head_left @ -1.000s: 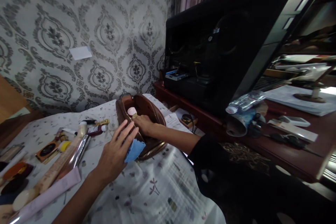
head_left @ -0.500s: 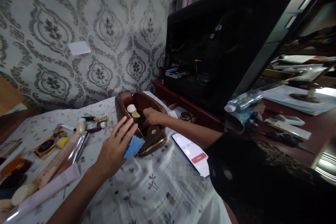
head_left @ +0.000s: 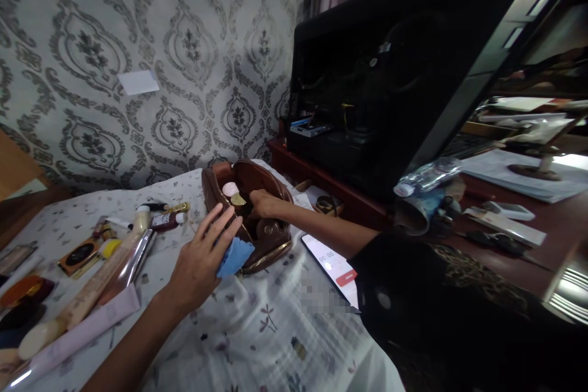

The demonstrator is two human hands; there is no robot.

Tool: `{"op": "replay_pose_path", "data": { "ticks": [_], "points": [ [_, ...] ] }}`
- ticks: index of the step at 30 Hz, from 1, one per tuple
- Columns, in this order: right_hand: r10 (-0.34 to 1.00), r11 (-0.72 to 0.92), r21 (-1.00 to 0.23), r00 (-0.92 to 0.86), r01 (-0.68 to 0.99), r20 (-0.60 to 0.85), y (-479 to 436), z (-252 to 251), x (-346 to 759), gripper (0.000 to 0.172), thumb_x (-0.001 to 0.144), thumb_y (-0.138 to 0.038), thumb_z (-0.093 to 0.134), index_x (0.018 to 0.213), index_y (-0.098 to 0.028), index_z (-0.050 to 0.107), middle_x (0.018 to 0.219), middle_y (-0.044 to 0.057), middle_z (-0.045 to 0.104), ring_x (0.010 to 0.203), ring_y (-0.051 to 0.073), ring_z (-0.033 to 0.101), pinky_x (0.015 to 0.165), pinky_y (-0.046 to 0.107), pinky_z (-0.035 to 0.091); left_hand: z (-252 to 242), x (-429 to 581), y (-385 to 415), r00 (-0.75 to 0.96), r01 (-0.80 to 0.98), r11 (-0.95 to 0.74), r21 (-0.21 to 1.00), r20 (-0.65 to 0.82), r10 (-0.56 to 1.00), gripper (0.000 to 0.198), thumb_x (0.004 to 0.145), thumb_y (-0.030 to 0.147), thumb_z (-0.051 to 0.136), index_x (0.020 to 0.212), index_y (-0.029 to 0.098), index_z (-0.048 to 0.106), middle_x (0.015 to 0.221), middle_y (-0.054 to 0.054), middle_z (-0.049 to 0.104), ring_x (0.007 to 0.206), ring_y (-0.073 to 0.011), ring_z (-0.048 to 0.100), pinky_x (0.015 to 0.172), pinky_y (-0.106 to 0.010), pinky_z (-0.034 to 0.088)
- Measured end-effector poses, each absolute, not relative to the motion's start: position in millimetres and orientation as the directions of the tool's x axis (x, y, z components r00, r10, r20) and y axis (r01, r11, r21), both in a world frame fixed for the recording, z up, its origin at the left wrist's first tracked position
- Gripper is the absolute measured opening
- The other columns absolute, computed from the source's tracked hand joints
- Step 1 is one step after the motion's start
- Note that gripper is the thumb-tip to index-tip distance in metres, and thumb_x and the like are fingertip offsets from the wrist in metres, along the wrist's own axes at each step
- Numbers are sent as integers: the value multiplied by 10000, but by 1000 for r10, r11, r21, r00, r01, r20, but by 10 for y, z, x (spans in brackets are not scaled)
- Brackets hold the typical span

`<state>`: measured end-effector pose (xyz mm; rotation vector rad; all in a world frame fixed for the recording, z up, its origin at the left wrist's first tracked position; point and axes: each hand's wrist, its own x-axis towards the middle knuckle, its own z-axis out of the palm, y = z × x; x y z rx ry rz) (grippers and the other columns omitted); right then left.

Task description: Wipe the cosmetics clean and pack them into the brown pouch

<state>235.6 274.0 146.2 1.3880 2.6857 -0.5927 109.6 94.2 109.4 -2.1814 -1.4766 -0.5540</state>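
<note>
Where the brown bag stands open on the patterned sheet, the right hand is sunk into its mouth; the fingertips are hidden, so whether anything is pinched cannot be told. Inside, two round things can be counted, a pink disc and a yellowish disc, set side by side. The rest of the interior is lost in shadow. At the bag's near side the left hand is laid, its fingers straight and slightly spread, its thumb out of sight. One blue cloth is partly covered by that palm; whether it is gripped cannot be told. One phone is partly covered by the sleeve, and beside it a patch is blurred into squares. Among the cosmetics, some cut off at the left edge, one lilac tube is seen. On the desk, one bottle is placed by a blue container, whose inside is dim.
</note>
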Motion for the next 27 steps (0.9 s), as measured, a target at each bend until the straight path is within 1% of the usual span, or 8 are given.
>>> {"op": "replay_pose_path", "data": {
  "ticks": [3,7,10,12,15,19,23,27],
  "points": [
    [772,518,-315,-593,795,-228,2746,1449,2349,526,594,-233,878,1096,-129,759,1008,115,772,958,268,742,661,179,545,1092,1096,942,344,936,-325,-137,551,760,939,670,-49,429,1545,228,231,1558,-106,413,1487,-298,287,879,-343,598],
    [755,534,-316,-610,785,-240,2763,1431,2350,504,607,-228,862,1090,-130,756,995,115,773,939,267,744,662,186,546,1086,1104,943,337,938,-323,-127,556,759,953,701,-47,426,1570,248,168,1564,-95,410,1489,-295,286,866,-337,598],
    [722,562,-309,-638,767,-268,2775,1401,2341,475,622,-209,833,1080,-110,750,1001,122,769,908,274,746,637,203,547,1081,1104,942,331,939,-323,-114,548,768,939,740,-27,430,1582,260,129,1581,-88,387,1495,-291,273,765,-289,609],
    [688,592,-307,-665,746,-290,2775,1376,2323,445,642,-179,799,1074,-89,741,1004,131,764,889,274,745,605,207,538,1075,1101,942,327,940,-324,-104,536,778,952,726,-26,436,1580,265,134,1592,-80,372,1499,-291,264,713,-267,608],
    [615,653,-326,-729,684,-300,2759,1336,2285,436,671,-133,752,1103,-91,715,1017,115,758,879,237,736,586,177,508,1061,1096,946,315,943,-323,-78,522,792,972,686,-38,439,1572,253,167,1600,-85,356,1509,-294,238,796,-305,613],
    [538,717,-368,-805,593,-250,2751,1281,2253,444,692,-95,726,1133,-126,686,1020,59,750,908,184,711,622,130,478,1054,1100,955,317,939,-340,-54,519,794,864,740,-16,445,1544,217,232,1583,-123,376,1517,-295,214,943,-396,578],
    [533,737,-382,-827,558,-180,2813,1229,2250,319,738,-99,675,1056,-114,705,957,66,746,916,226,707,629,163,493,1057,1099,965,335,928,-370,-35,511,791,802,754,-4,448,1515,170,263,1585,-160,360,1528,-300,167,1042,-463,513],
    [493,769,-400,-861,499,-127,2850,1212,2259,250,708,-49,657,926,-136,745,831,40,749,880,240,716,665,190,518,1041,1096,969,332,929,-370,-20,492,805,818,746,2,448,1515,174,228,1599,-168,330,1535,-299,122,1034,-461,516]
  ]
}}
